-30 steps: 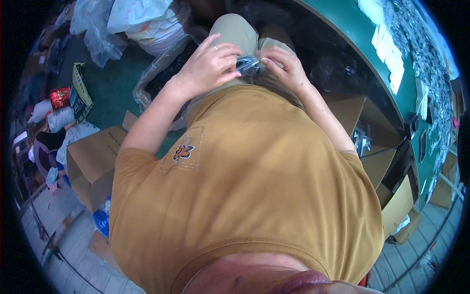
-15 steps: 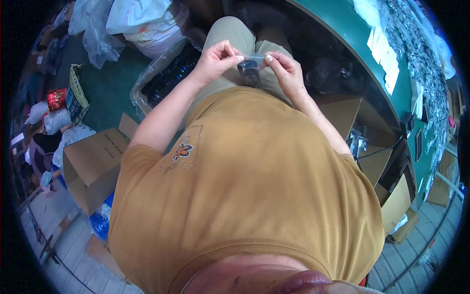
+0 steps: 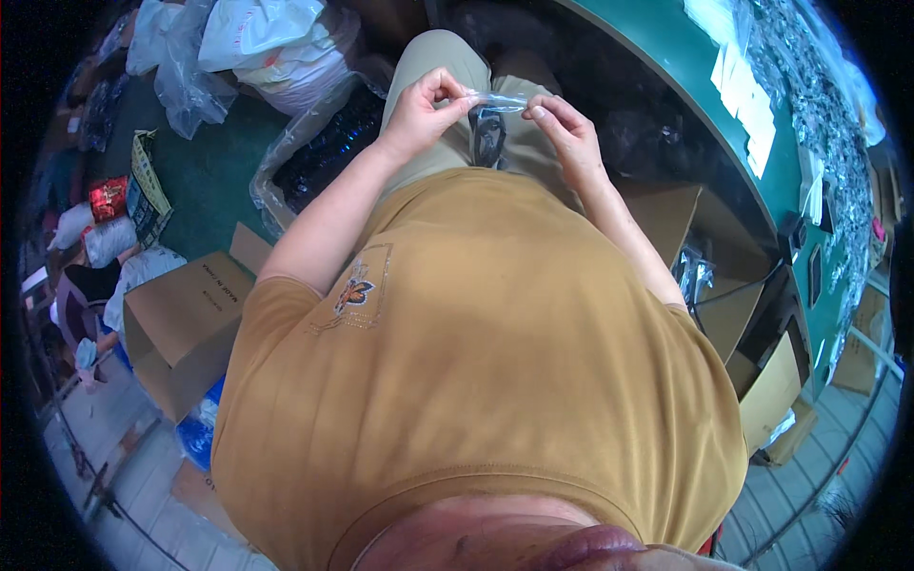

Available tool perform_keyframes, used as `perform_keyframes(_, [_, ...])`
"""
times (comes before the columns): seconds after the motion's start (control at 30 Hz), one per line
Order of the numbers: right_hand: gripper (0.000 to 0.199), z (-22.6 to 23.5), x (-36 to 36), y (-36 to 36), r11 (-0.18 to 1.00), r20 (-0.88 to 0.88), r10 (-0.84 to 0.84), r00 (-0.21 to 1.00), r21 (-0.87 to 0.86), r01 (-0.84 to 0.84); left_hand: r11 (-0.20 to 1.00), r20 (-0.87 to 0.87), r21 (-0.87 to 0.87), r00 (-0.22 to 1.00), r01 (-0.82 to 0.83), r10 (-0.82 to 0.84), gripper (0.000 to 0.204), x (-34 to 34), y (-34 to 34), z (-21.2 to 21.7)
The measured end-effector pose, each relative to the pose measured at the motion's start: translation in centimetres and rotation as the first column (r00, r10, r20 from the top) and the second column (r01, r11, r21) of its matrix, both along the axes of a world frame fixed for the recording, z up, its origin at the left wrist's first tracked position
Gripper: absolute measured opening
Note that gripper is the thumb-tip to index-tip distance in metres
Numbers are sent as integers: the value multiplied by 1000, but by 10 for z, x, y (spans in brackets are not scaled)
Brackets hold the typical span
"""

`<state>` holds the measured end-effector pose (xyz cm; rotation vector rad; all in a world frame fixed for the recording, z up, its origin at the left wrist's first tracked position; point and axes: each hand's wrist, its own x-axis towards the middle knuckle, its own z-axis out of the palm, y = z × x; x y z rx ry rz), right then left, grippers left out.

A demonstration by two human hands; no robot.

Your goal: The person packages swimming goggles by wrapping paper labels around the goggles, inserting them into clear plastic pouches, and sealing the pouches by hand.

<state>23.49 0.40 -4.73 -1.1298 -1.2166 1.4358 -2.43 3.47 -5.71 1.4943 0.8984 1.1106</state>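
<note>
Above my lap, a small clear plastic bag (image 3: 502, 101) is stretched between my two hands. A dark item (image 3: 488, 138), its kind unclear, hangs below the bag's upper edge and appears to be inside it. My left hand (image 3: 430, 107) pinches one top corner between thumb and forefinger, the other fingers curled. At the opposite corner, my right hand (image 3: 566, 135) is closed in a pinch, with thumb and forefinger on the film.
A curved green table (image 3: 776, 157) on the right carries white paper slips (image 3: 745, 109) and many small clear packets (image 3: 819, 105). Open cardboard boxes stand at right (image 3: 666, 224) and left (image 3: 186, 309). Plastic bags (image 3: 262, 38) lie far left, near a bag of dark shiny pieces (image 3: 319, 143).
Both hands have risen slightly, away from my body. The bag's top edge now looks folded or gathered into a narrower strip, and the dark item shows more fully below.
</note>
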Motion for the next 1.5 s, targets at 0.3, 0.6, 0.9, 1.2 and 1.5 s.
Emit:
perform_keyframes(0.3, [14, -1, -5, 9, 997, 101, 2, 995, 80, -10, 1000, 3, -11, 1000, 25, -25, 17, -2, 3, -1])
perform_keyframes(0.6, [10, -1, -13, 15, 999, -39, 0, 999, 44, 1, 996, -24, -82, 999, 35, -37, 16, -1, 2, 4])
perform_keyframes(0.9, [10, -4, -8, 20, 992, 65, 75, 995, 96, -81, 999, -13, -35, 999, 35, -36, 16, 2, 4, 3])
perform_keyframes(1.2, [14, -13, -8, 25, 983, 58, 115, 992, 137, -122, 998, -14, -15, 998, 59, -59, 15, 6, 4, 9])
perform_keyframes(1.5, [18, -4, -15, 26, 992, -30, 126, 992, 6, -126, 997, -12, -26, 998, 66, -66, 16, 1, 5, 8])
